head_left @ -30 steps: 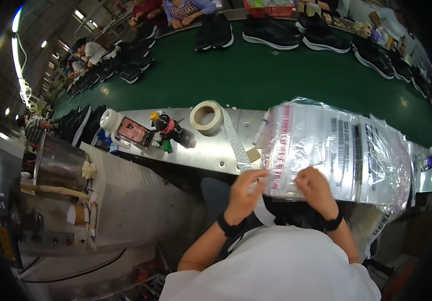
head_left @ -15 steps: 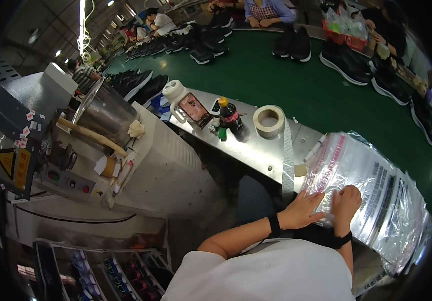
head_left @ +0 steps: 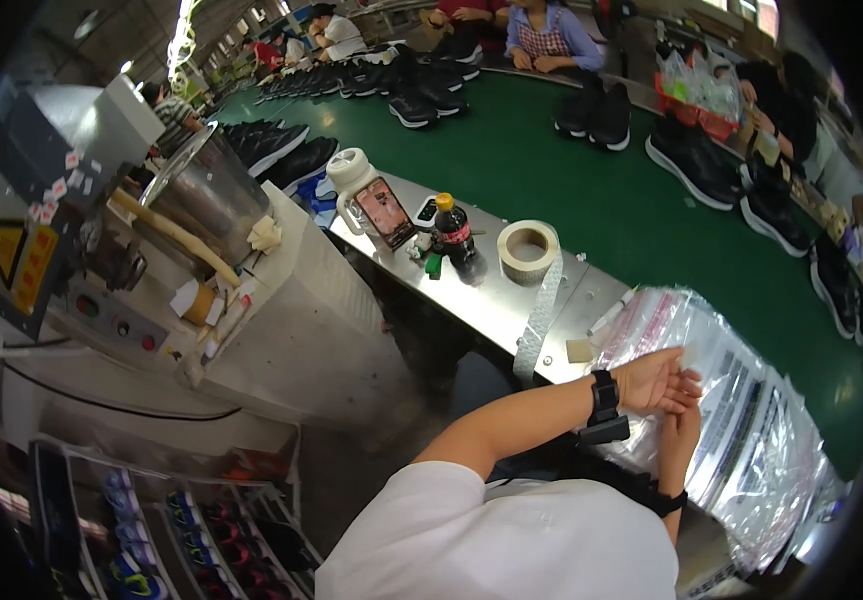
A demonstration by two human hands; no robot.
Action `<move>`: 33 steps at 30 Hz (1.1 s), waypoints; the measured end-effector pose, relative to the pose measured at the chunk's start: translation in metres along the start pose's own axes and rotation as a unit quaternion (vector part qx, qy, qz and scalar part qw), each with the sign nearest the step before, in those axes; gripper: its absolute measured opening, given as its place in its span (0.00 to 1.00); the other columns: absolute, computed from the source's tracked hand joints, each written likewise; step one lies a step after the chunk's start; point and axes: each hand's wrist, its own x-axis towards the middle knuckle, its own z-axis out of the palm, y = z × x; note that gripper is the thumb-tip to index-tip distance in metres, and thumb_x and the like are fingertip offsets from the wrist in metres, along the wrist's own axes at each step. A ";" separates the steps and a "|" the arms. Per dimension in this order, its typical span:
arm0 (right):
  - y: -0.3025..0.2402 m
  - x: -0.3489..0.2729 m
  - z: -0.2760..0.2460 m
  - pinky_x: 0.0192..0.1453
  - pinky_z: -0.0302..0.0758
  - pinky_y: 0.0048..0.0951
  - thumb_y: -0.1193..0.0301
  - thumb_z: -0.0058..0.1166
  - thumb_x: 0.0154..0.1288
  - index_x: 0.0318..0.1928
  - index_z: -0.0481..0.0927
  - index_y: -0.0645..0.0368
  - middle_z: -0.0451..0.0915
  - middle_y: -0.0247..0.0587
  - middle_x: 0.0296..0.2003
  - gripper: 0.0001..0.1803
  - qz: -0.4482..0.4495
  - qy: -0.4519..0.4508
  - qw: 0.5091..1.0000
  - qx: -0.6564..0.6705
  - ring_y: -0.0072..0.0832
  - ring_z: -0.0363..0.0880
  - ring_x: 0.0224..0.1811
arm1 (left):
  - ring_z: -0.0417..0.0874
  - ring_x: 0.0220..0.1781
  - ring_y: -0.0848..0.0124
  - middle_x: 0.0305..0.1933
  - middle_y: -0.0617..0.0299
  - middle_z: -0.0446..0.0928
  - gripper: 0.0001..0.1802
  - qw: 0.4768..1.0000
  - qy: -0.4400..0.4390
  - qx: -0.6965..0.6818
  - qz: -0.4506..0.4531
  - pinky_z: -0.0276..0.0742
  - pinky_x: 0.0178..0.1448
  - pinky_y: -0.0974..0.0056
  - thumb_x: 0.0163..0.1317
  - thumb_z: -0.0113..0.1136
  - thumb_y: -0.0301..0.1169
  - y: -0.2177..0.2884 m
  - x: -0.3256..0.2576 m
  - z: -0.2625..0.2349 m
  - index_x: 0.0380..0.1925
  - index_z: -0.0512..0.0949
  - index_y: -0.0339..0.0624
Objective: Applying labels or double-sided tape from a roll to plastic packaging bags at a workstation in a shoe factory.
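Two hands are meeting over a stack of clear plastic bags (head_left: pixel 751 420) lying at the right end of a steel worktable (head_left: pixel 481 300), and the head view is the only view here.

Taking the worktable as the landmark: its near edge is running diagonally from upper left to lower right, with the person's body pressing close to it below the bags. Beyond its far edge a green conveyor belt (head_left: pixel 571 190) is carrying black shoes (head_left: pixel 691 170). Left of the table a grey machine (head_left: pixel 191 260) is standing close, leaving only a narrow dark gap of floor between. On the table's middle a roll of tape (head_left: pixel 528 248) is sitting with its strip hanging over the near edge; a dark soda bottle (head_left: pixel 454 235) is standing left of the roll, near it.

The left hand (head_left: pixel 656 382) is lying flat on the bags, fingers pressed together and pointing right. The right hand (head_left: pixel 679 430) is touching it just below; whether its fingers are pinching a bag I cannot tell. The bags are glossy, crinkled, see-through, with dark printed blocks and pink stripes, overhanging the table's right end.
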 end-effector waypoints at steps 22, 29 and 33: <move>-0.026 -0.002 -0.018 0.44 0.69 0.39 0.79 0.54 0.44 0.39 0.75 0.61 0.74 0.44 0.38 0.17 -0.124 -0.158 0.942 -0.268 0.41 0.71 0.41 | 0.79 0.44 0.64 0.50 0.51 0.71 0.22 0.939 0.195 0.228 0.169 0.75 0.43 0.66 0.64 0.46 0.40 -0.004 -0.063 0.020 0.50 0.64 0.34; 0.008 0.034 -0.026 0.24 0.65 0.20 0.69 0.44 0.63 0.28 0.77 0.61 0.73 0.32 0.19 0.12 0.215 -0.136 0.962 0.095 0.17 0.69 0.20 | 0.77 0.48 0.63 0.49 0.51 0.73 0.17 0.969 0.181 0.036 0.162 0.75 0.50 0.62 0.65 0.45 0.38 -0.042 -0.061 -0.050 0.48 0.65 0.38; 0.057 0.029 -0.132 0.24 0.61 0.13 0.64 0.46 0.64 0.36 0.76 0.58 0.70 0.27 0.27 0.11 0.246 0.181 0.910 0.279 0.13 0.64 0.22 | 0.75 0.52 0.61 0.52 0.49 0.71 0.18 0.966 0.220 0.064 0.121 0.73 0.53 0.60 0.66 0.43 0.34 -0.034 -0.080 -0.014 0.54 0.62 0.39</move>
